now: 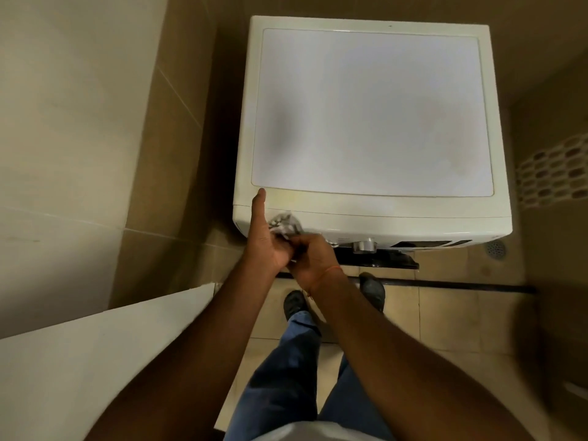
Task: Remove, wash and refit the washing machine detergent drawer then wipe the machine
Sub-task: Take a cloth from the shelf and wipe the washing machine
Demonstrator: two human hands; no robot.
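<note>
A white front-loading washing machine [372, 109] fills the upper middle of the head view, seen from above. Both hands meet at its front left corner, where the detergent drawer front lies. My left hand [267, 240] has its thumb raised onto the top edge of the machine and its fingers curled around a crumpled grey-white cloth [284, 222]. My right hand [310, 259] is closed beside it and touches the same cloth from the right. The drawer itself is hidden behind the hands.
A silver control knob [365, 245] and dark display sit on the front panel. The black door [375, 261] juts out below. A white counter [95, 361] stands at the lower left. Tiled walls flank the machine. A floor drain [495, 248] lies to the right.
</note>
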